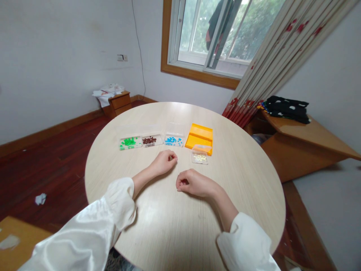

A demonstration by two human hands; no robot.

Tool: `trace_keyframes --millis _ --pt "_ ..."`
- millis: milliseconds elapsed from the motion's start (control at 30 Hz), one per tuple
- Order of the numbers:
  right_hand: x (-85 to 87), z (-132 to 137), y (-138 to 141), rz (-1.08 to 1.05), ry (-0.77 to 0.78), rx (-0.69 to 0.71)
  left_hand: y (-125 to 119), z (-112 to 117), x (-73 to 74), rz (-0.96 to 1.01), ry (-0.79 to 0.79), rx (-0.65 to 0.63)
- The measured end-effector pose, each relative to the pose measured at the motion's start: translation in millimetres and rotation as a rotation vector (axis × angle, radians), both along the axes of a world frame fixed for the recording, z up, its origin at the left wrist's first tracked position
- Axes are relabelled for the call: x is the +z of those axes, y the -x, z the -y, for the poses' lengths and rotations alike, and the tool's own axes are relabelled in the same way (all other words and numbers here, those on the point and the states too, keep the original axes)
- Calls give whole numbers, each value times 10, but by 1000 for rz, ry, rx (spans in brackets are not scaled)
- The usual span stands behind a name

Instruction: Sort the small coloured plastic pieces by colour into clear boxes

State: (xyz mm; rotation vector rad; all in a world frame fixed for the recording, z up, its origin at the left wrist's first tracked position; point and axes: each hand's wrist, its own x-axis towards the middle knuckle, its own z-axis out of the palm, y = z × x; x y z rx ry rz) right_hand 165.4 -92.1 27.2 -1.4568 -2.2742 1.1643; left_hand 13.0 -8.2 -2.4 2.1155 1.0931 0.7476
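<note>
My left hand point(165, 162) rests on the table with its fingers curled closed, just in front of a clear box of blue pieces point(173, 140). My right hand point(194, 182) is also closed, nearer to me, below a small clear box of pale yellow pieces point(200, 158). What either hand holds, if anything, is too small or hidden to make out. Left of the blue pieces stand a clear box of dark brown pieces point(149, 141) and one of green pieces point(129, 142). An open orange-yellow case point(200, 136) lies behind the pale yellow pieces.
The round pale wooden table point(175, 233) carries all the boxes. Beyond its edge stand a small wooden cabinet point(120, 102) with papers at the left and a tilted wooden piece of furniture point(296, 145) with dark cloth at the right. A curtain point(270, 71) hangs beside the window.
</note>
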Motion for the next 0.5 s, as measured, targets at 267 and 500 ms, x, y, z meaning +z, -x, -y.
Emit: trace_keyframes --millis 267,500 --pt "64 28 20 40 -44 -14 1 -1 -7 21 -1 -2" --pt "46 19 -4 35 -79 -17 -1 -3 -16 14 -5 1"
